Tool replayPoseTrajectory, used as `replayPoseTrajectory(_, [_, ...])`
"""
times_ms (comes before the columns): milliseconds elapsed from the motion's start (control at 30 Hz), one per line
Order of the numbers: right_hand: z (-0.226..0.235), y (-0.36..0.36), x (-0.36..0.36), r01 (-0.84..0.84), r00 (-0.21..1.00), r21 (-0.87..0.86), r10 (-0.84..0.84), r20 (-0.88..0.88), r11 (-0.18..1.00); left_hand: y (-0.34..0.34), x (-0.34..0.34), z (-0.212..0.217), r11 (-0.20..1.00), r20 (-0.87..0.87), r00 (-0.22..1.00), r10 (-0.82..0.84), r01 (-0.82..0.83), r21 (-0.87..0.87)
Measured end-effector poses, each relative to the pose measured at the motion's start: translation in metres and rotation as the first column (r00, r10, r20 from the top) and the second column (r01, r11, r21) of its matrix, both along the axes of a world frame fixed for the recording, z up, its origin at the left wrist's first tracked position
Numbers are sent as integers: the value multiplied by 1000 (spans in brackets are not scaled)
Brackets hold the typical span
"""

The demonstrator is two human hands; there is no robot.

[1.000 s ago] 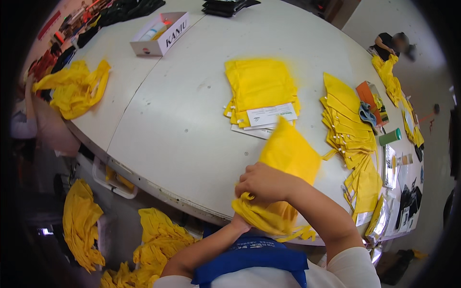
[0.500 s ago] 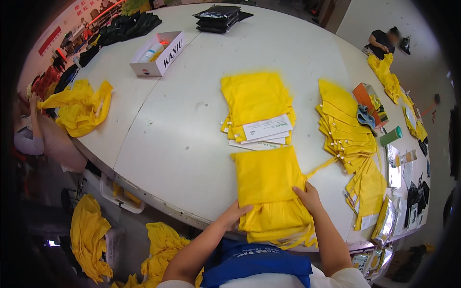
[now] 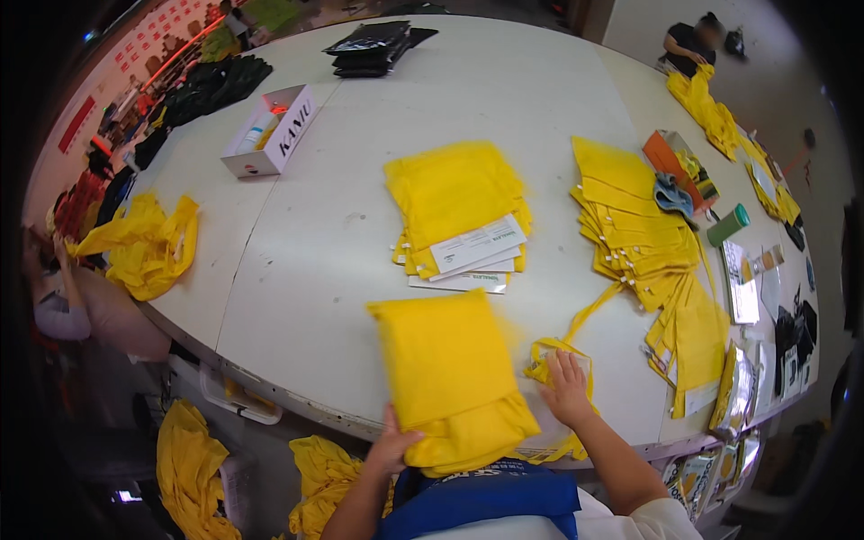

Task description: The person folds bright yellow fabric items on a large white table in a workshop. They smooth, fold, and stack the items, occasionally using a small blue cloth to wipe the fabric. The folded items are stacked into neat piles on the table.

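At the near table (image 3: pixel 306 333) edge, left hand (image 3: pixel 393 445) grips folded yellow cloth (image 3: pixel 445 360), thumb on top; right hand (image 3: pixel 567 387) has just left it, fingers spread loosely over yellow strap (image 3: pixel 594 310), so left alone steadies the cloth.

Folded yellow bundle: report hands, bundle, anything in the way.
Left hand gripping folded yellow bundle at lower left. Right hand open at loose yellow strap. Yellow stack with white cards directly beyond bundle.
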State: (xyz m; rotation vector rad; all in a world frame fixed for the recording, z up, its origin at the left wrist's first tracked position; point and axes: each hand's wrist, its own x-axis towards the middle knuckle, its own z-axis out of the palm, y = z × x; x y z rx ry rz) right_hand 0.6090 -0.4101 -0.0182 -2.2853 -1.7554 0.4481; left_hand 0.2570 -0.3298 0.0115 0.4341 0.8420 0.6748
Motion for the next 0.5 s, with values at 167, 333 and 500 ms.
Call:
replayPoseTrajectory(167, [42, -18, -17, -64, 989, -268, 97, 111, 961, 19, -77, 10, 980, 49, 979, 198, -200, 25])
replayPoseTrajectory(333, [3, -23, 15, 327, 945, -13, -326, 25, 945, 19, -81, -6, 980, 102, 976, 194, -198, 30])
replayPoseTrajectory(500, [5, 7, 67, 372, 881, -194, -411, -234, 908, 23, -44, -33, 982, 46, 982, 185, -186, 24])
